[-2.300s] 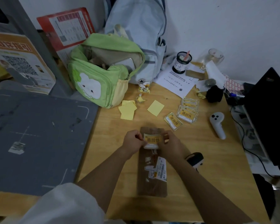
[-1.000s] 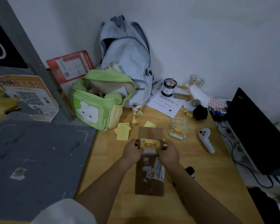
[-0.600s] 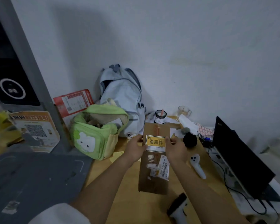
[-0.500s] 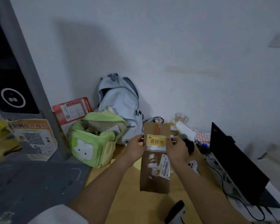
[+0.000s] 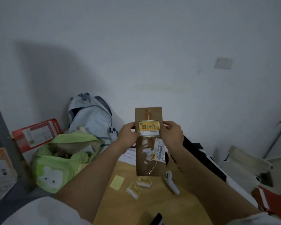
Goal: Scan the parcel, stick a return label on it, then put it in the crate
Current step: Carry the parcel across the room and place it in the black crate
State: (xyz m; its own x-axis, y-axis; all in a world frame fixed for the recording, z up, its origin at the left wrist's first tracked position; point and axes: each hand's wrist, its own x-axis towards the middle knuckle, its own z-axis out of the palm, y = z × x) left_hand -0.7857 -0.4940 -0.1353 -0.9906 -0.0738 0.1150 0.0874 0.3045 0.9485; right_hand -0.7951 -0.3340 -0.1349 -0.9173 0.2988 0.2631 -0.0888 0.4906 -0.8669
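A pale wall fills most of the view, with the wooden bench (image 5: pixel 154 207) low in the frame beneath our arms. Our left hand (image 5: pixel 128 135) and right hand (image 5: pixel 172 135) are both closed on the side edges of one flat brown parcel (image 5: pixel 148 161), pinching it near its upper third and holding it lifted clear of the bench. The parcel stands upright between our hands, long axis vertical, face toward us. One yellow return label (image 5: pixel 148 128) sits on that face, level with our fingers, and one white barcode sticker (image 5: pixel 159 151) lies lower on the parcel's right side. Both hands are equally near, one on each edge.

We judge the label is on, so the crate comes next. No crate shows in this view, so we cannot tell which way the parcel must travel.

Below the parcel, on the bench, lie two spare labels (image 5: pixel 134 190), or small stacks of them, one yellow note (image 5: pixel 117 182) and one white controller (image 5: pixel 171 182). To our left sit one green bag (image 5: pixel 55 164) and, behind it, one pale blue backpack (image 5: pixel 91 114). A dark object at the bottom edge is too cropped to name.
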